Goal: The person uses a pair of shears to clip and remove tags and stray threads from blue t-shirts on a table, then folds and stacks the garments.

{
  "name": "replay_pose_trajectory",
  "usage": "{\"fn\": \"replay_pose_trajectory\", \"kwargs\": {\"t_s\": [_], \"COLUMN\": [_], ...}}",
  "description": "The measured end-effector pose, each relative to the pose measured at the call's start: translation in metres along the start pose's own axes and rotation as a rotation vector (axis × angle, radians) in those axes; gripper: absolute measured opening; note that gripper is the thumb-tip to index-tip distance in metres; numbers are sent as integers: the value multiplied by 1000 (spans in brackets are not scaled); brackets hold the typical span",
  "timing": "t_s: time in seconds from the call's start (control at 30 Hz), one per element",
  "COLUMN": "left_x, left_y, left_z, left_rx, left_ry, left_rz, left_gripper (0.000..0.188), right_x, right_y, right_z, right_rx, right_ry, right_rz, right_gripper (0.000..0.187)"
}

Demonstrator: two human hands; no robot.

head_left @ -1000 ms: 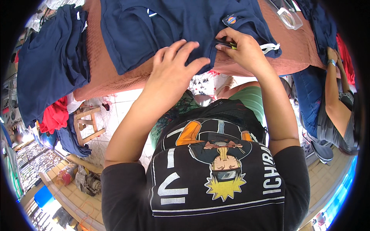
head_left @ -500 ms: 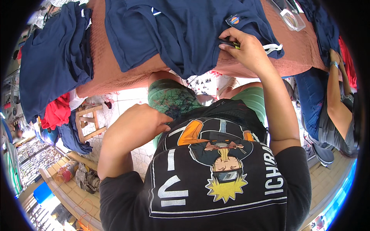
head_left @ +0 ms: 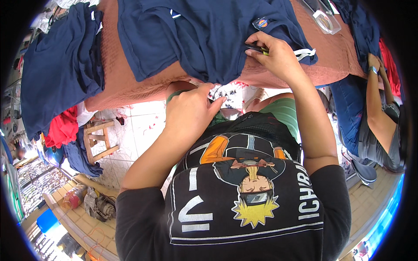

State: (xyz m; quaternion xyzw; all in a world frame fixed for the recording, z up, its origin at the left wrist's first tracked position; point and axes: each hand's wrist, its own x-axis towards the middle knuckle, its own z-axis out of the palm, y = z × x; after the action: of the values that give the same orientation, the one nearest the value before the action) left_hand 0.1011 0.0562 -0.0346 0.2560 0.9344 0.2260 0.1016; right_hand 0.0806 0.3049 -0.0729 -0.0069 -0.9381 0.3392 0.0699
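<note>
A navy garment (head_left: 213,48) with a small patch and a white cord lies across the brown-covered table (head_left: 113,65), its lower edge hanging over the front. My right hand (head_left: 276,54) rests at the garment's right side, just below the patch. Its fingers are closed on a small black and yellow-green tool (head_left: 257,48), which looks like thread snips, mostly hidden in the grip. Over my lap, my left hand (head_left: 191,104) is close to the garment's hanging edge. Its thumb stands apart from the stretched fingers, and nothing shows in it.
Another navy garment (head_left: 61,74) hangs over the table's left end, above red cloth (head_left: 62,128) and a wooden stool (head_left: 100,141). A clear plastic container (head_left: 326,21) sits at the back right. A co-worker's arm (head_left: 378,100) handles dark cloth at the far right.
My left hand has risen from beside my lap toward the garment's front edge, and its fingers have stretched out. My right hand stays nearly in place with the tool.
</note>
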Motion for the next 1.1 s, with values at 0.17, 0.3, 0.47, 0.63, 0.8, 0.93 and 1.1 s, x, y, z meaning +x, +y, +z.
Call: {"fn": "replay_pose_trajectory", "kwargs": {"t_s": [0.17, 0.3, 0.47, 0.63, 0.8, 0.93, 1.1], "left_x": [-2, -4, -5, -2, 6, 17, 23], "left_y": [-8, -3, 0, 1, 4, 3, -5], "left_z": [10, -3, -11, -10, -7, 9, 16], "left_rx": [-84, -88, -237, -314, -325, -380, -367], "left_ry": [150, 118, 75, 45, 159, 90, 134], "left_rz": [81, 103, 54, 37, 155, 141, 102], "left_gripper": [18, 13, 10, 12, 43, 61, 50], "right_x": [0, -5, -36, -44, -39, -39, -38], "right_y": [5, -4, -35, -46, -44, -43, -35], "right_z": [3, -1, -1, 19, 28, 27, 24], "right_rx": [-4, 35, 267, 281, 290, 373, 425], "right_ry": [23, 39, -94, -71, -3, -15, -16], "right_rz": [-48, -100, -303, -398, -380, -295, -233], "right_gripper": [28, 24, 31, 33, 25, 21, 21]}}
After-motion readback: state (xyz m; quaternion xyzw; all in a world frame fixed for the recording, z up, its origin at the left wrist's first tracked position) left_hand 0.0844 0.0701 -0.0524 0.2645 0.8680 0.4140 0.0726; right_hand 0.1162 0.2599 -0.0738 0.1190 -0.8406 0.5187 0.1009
